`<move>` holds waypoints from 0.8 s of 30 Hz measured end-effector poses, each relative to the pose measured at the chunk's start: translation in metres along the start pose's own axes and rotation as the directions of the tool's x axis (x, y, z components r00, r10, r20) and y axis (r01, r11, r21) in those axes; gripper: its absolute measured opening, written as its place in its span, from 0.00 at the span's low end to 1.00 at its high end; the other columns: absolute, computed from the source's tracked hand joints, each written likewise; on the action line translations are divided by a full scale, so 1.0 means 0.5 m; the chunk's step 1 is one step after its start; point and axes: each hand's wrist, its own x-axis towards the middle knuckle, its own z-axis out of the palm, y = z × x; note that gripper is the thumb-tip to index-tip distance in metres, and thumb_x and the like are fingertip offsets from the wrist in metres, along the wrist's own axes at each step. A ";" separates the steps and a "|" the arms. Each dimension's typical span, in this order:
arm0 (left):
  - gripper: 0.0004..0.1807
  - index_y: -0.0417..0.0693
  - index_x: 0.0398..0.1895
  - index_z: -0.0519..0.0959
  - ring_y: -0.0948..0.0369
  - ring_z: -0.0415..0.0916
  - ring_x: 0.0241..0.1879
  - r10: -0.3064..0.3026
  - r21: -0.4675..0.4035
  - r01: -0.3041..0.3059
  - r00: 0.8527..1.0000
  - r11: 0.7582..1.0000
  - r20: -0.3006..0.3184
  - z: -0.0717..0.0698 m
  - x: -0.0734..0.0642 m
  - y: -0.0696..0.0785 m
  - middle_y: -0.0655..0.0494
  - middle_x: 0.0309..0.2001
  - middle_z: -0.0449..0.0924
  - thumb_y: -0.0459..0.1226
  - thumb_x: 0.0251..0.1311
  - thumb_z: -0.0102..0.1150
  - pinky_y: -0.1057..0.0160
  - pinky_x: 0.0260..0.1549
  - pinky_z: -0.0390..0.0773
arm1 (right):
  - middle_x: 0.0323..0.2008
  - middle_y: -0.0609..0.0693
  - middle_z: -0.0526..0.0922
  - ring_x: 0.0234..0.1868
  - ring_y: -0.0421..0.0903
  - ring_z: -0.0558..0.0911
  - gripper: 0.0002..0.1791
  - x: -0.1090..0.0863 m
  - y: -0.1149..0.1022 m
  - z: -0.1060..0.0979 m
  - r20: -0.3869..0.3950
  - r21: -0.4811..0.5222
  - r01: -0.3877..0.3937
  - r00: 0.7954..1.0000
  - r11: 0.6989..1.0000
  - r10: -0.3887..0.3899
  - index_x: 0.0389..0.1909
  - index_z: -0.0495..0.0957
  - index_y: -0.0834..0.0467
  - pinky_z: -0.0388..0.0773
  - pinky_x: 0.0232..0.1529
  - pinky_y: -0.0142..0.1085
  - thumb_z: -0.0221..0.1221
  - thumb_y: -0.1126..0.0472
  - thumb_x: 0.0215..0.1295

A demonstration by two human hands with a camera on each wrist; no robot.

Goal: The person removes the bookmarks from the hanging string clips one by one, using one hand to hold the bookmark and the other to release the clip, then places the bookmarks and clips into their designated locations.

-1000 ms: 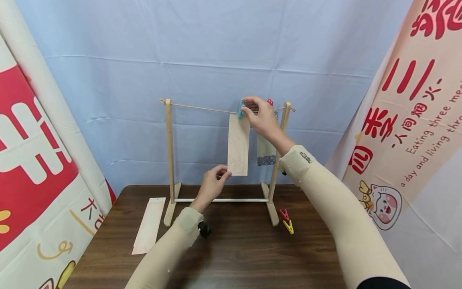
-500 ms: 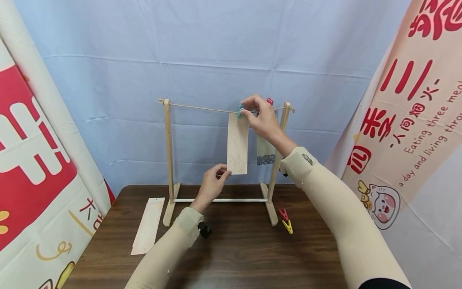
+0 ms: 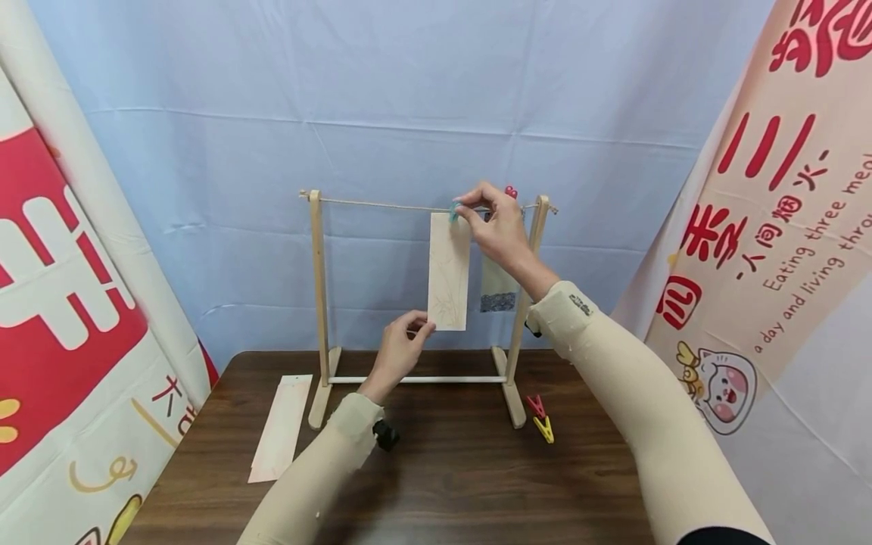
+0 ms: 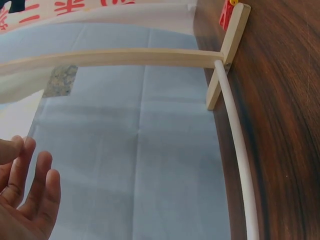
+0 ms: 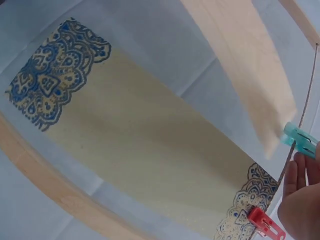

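My left hand (image 3: 398,348) pinches the lower left corner of a pale paper card (image 3: 448,272) with a faint plant drawing. The card hangs upright at the rope (image 3: 381,204) of a wooden stand (image 3: 319,280). At its top edge, my right hand (image 3: 502,231) pinches a teal clothespin (image 5: 300,140), which is on the rope in the right wrist view. Partly behind the right hand hangs a cream card (image 5: 135,135) with blue patterned ends, held to the rope by a red clothespin (image 5: 265,222). The left wrist view catches the left fingers (image 4: 50,195) beside the pale card's edge.
Several pale cards (image 3: 281,428) overlap on the brown table (image 3: 450,484), left of the stand. Another red clothespin (image 3: 535,406) and a yellow clothespin (image 3: 544,429) lie right of the stand's foot. A white bar (image 3: 415,379) joins the feet.
The rope has become straighter and sits slightly higher near the pale card. The teal clothespin shows less above the rope. The patterned card has shifted slightly left; both hands stay nearly in place.
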 end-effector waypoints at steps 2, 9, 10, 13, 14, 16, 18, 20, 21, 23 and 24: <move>0.07 0.51 0.44 0.84 0.64 0.80 0.36 -0.001 0.003 0.001 1.000 1.000 0.002 -0.001 -0.001 0.000 0.61 0.34 0.84 0.42 0.69 0.62 0.61 0.38 0.81 | 0.42 0.62 0.84 0.45 0.56 0.83 0.05 -0.001 -0.013 0.000 -0.013 -0.001 -0.005 1.000 1.000 0.005 0.39 0.79 0.69 0.79 0.46 0.46 0.64 0.71 0.65; 0.07 0.52 0.44 0.84 0.64 0.80 0.37 -0.002 0.009 0.002 1.000 1.000 0.007 -0.001 -0.006 -0.003 0.56 0.35 0.86 0.42 0.69 0.62 0.60 0.39 0.81 | 0.42 0.68 0.83 0.47 0.59 0.82 0.03 -0.008 -0.073 -0.007 -0.045 0.020 0.043 0.998 0.999 -0.042 0.38 0.78 0.71 0.78 0.41 0.50 0.62 0.74 0.65; 0.07 0.51 0.44 0.84 0.63 0.80 0.37 -0.001 0.012 0.001 1.000 1.000 0.004 -0.001 -0.007 -0.003 0.55 0.35 0.86 0.42 0.69 0.62 0.60 0.39 0.81 | 0.43 0.68 0.83 0.47 0.59 0.82 0.04 -0.008 -0.072 -0.007 -0.046 0.017 0.043 0.998 0.999 -0.042 0.38 0.79 0.71 0.79 0.42 0.49 0.62 0.74 0.66; 0.06 0.51 0.43 0.84 0.63 0.80 0.37 -0.005 0.020 0.005 1.000 1.000 -0.002 0.000 -0.013 -0.005 0.56 0.34 0.85 0.41 0.68 0.63 0.60 0.39 0.81 | 0.44 0.67 0.83 0.49 0.57 0.83 0.05 -0.006 -0.069 -0.006 -0.051 0.001 0.038 0.998 0.999 -0.038 0.39 0.79 0.71 0.80 0.47 0.48 0.62 0.73 0.66; 0.06 0.51 0.43 0.84 0.63 0.80 0.37 -0.010 0.021 0.010 1.000 1.000 -0.003 0.000 -0.015 -0.005 0.57 0.34 0.85 0.41 0.68 0.63 0.60 0.39 0.81 | 0.45 0.66 0.83 0.49 0.56 0.83 0.05 -0.005 -0.067 -0.005 -0.051 -0.009 0.035 0.998 0.999 -0.035 0.40 0.79 0.71 0.80 0.48 0.45 0.62 0.73 0.66; 0.06 0.51 0.43 0.84 0.63 0.80 0.37 -0.017 0.023 0.017 1.000 1.000 -0.001 -0.001 -0.020 -0.007 0.59 0.34 0.84 0.41 0.68 0.63 0.60 0.39 0.81 | 0.45 0.65 0.84 0.50 0.54 0.83 0.05 -0.004 -0.062 -0.004 -0.050 -0.028 0.028 0.998 0.999 -0.029 0.40 0.79 0.70 0.80 0.48 0.38 0.62 0.72 0.66; 0.06 0.52 0.44 0.84 0.63 0.80 0.38 -0.025 0.022 0.025 1.000 0.999 0.000 -0.003 -0.026 -0.010 0.60 0.35 0.84 0.41 0.68 0.63 0.59 0.40 0.81 | 0.46 0.64 0.84 0.50 0.55 0.83 0.05 -0.003 -0.059 -0.002 -0.054 -0.029 0.033 0.998 0.999 -0.035 0.40 0.79 0.70 0.80 0.47 0.34 0.62 0.73 0.66; 0.06 0.52 0.44 0.83 0.62 0.80 0.38 -0.028 0.024 0.028 1.000 0.999 -0.001 -0.005 -0.030 -0.014 0.60 0.35 0.84 0.41 0.68 0.63 0.59 0.41 0.81 | 0.46 0.63 0.84 0.51 0.55 0.83 0.05 -0.003 -0.057 0.000 -0.060 -0.026 0.037 0.997 0.999 -0.039 0.40 0.79 0.70 0.78 0.45 0.29 0.62 0.73 0.66; 0.06 0.52 0.44 0.84 0.62 0.80 0.38 -0.028 0.025 0.028 1.000 0.999 -0.003 -0.006 -0.031 -0.015 0.60 0.35 0.84 0.41 0.68 0.63 0.58 0.41 0.81 | 0.46 0.63 0.84 0.51 0.55 0.83 0.04 -0.003 -0.057 0.001 -0.063 -0.024 0.042 0.997 0.999 -0.043 0.40 0.79 0.70 0.77 0.44 0.28 0.62 0.73 0.66; 0.06 0.52 0.43 0.84 0.62 0.80 0.38 -0.029 0.028 0.029 1.000 0.999 -0.009 -0.007 -0.034 -0.019 0.60 0.35 0.84 0.41 0.68 0.63 0.57 0.41 0.81 | 0.46 0.63 0.85 0.51 0.55 0.83 0.05 -0.004 -0.060 0.002 -0.068 -0.016 0.047 0.997 0.999 -0.048 0.40 0.79 0.70 0.76 0.43 0.26 0.62 0.73 0.65; 0.06 0.52 0.43 0.84 0.62 0.80 0.38 -0.029 0.033 0.029 1.000 0.999 -0.012 -0.008 -0.035 -0.021 0.60 0.35 0.84 0.41 0.68 0.63 0.57 0.41 0.81 | 0.45 0.63 0.85 0.51 0.54 0.83 0.05 -0.005 -0.063 0.002 -0.071 -0.012 0.051 0.996 0.999 -0.052 0.40 0.79 0.70 0.76 0.44 0.26 0.63 0.73 0.65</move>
